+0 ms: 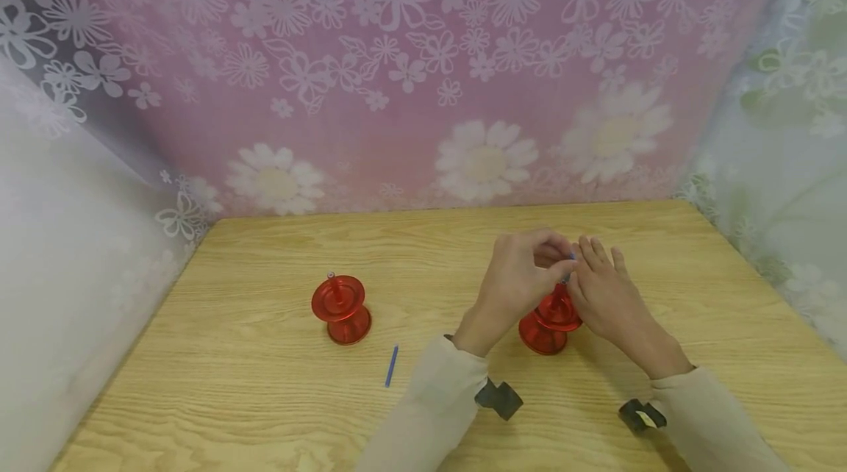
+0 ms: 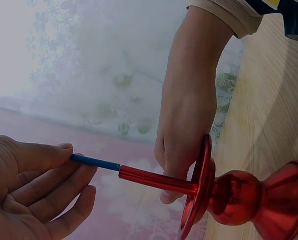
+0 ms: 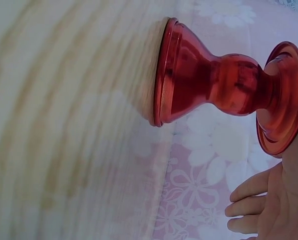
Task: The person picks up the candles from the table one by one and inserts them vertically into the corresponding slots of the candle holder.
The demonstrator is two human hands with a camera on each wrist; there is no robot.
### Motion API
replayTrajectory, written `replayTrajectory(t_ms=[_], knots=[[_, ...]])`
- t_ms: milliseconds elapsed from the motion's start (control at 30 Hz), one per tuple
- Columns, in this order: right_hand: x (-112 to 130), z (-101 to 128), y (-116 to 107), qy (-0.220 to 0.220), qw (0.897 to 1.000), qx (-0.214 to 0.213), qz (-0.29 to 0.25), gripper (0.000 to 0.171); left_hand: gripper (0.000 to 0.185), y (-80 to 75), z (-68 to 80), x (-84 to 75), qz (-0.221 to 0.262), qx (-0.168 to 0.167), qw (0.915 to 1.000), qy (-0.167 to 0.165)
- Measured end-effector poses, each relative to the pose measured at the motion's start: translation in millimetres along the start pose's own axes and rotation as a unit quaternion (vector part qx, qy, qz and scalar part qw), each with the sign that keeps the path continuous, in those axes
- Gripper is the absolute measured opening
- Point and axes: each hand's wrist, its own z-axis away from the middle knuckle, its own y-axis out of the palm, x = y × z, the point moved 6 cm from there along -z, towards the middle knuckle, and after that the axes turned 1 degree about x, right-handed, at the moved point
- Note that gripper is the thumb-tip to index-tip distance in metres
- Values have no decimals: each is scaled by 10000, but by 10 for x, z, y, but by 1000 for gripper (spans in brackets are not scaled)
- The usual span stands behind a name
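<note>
My left hand (image 1: 512, 284) pinches a thin blue stick (image 2: 96, 162) between thumb and fingers. The stick's other end meets the tip of the narrow red tube (image 2: 149, 179) that rises from the dish of a shiny red candle holder (image 1: 544, 336). Whether the stick sits inside the tube I cannot tell. Beside the tube and the dish, my right hand (image 1: 609, 303) has its fingers extended. In the right wrist view the holder's flared base (image 3: 181, 75) stands on the table, and part of the right hand shows under the dish.
A second red candle holder (image 1: 347, 323) stands to the left, with its own upright tube. Another thin blue stick (image 1: 392, 366) lies on the wooden table (image 1: 251, 398) between the two holders. Flower-patterned cloth (image 1: 370, 134) hangs behind the table's back edge and along the sides.
</note>
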Motion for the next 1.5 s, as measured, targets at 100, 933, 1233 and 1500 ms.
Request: replayTrajectory(t_ms=[100,933,1233,1500], knots=[[-5,-14,6,-12,10000,-23,-29,52,8,-11,-12,13,-108,-45,9999,7],[-21,-57,11,-119,9998,-85,-137,50,8,7,-29,40,-451,27,9989,133],[-15,-60,6,-87,9997,-50,-244,50,8,11,6,35,-575,-28,9982,158],[-18,-54,9,-91,9996,-38,-258,50,9,27,9,-3,-1009,19,9937,478]])
